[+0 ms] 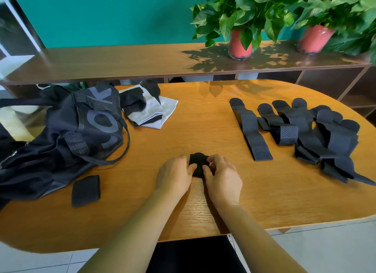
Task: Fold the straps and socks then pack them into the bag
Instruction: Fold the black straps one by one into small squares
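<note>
Strap (pixel 198 164), small, black, rolled or folded, sits at table (pixel 203 114) centre near the front edge; left hand (pixel 175 176) and right hand (pixel 222 176) both pinch it, fingertips closed on its sides. Judged soft, light, springy; likely to unroll, so grip across the fold. Count: one folded black piece (pixel 85 190) beside bag (pixel 61 130); loose straps (pixel 305 134) at right, roughly five or more, overlap prevents exact count; socks (pixel 148 108) heaped behind bag, number unclear.
</note>
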A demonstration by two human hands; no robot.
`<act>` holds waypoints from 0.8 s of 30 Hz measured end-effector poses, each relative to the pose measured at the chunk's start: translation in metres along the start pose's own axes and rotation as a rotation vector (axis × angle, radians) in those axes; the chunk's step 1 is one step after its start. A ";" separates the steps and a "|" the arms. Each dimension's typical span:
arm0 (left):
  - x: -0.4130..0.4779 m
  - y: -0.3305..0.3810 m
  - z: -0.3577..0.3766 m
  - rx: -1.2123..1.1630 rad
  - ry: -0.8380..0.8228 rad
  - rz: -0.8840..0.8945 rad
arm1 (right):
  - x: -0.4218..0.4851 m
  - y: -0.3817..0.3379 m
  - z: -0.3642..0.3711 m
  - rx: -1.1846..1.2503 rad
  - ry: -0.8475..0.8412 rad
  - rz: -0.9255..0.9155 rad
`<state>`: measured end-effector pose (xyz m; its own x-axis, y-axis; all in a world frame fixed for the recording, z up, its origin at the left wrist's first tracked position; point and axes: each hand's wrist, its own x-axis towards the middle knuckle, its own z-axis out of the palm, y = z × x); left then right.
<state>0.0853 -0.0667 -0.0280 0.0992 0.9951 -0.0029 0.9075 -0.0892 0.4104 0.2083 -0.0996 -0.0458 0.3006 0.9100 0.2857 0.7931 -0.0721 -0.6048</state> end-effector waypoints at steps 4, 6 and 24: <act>-0.006 0.000 0.004 -0.095 0.113 0.046 | -0.001 0.003 0.005 -0.060 0.040 -0.143; -0.012 -0.005 0.009 -0.101 0.163 0.226 | -0.004 0.003 0.006 -0.096 0.051 -0.212; -0.073 -0.109 -0.053 0.361 0.224 0.246 | -0.033 -0.070 0.043 -0.046 -0.184 -0.516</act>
<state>-0.0429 -0.1268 -0.0242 0.2737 0.9240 0.2670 0.9558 -0.2922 0.0318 0.1203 -0.1072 -0.0447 -0.2283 0.8879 0.3994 0.8367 0.3887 -0.3858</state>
